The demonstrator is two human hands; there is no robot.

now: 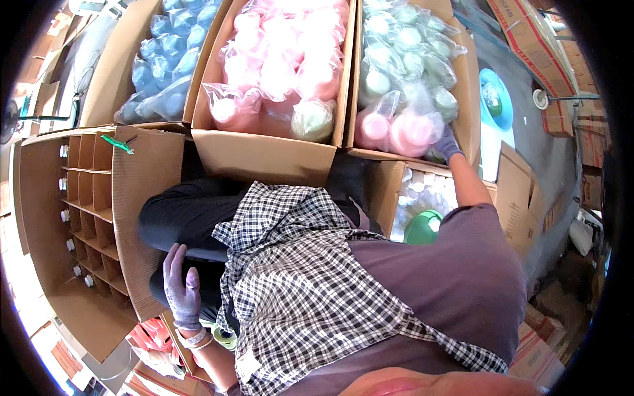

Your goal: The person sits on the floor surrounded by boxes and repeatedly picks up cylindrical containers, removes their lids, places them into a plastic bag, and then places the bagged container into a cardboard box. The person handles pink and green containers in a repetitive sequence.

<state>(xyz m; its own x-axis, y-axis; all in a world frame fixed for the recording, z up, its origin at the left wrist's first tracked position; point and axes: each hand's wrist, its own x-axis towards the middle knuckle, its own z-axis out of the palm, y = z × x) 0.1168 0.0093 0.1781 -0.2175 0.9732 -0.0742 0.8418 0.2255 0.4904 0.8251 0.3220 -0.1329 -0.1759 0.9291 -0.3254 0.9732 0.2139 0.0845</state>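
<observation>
My left hand, in a pale purple-grey knit glove, is raised beside my knee with its fingers apart and nothing in it. Right of it hangs my checked apron. My right hand, gloved too, reaches into the near right corner of a carton of pale green plastic-bagged pieces. Its fingers are mostly hidden behind a bagged pink piece, so I cannot tell whether they grip anything. Another bagged pink piece lies alongside.
A middle carton holds bagged pink pieces and one green; another holds blue ones. At left, a carton has cardboard dividers and several white-capped items. A green bowl sits among white pieces; a blue basin stands right.
</observation>
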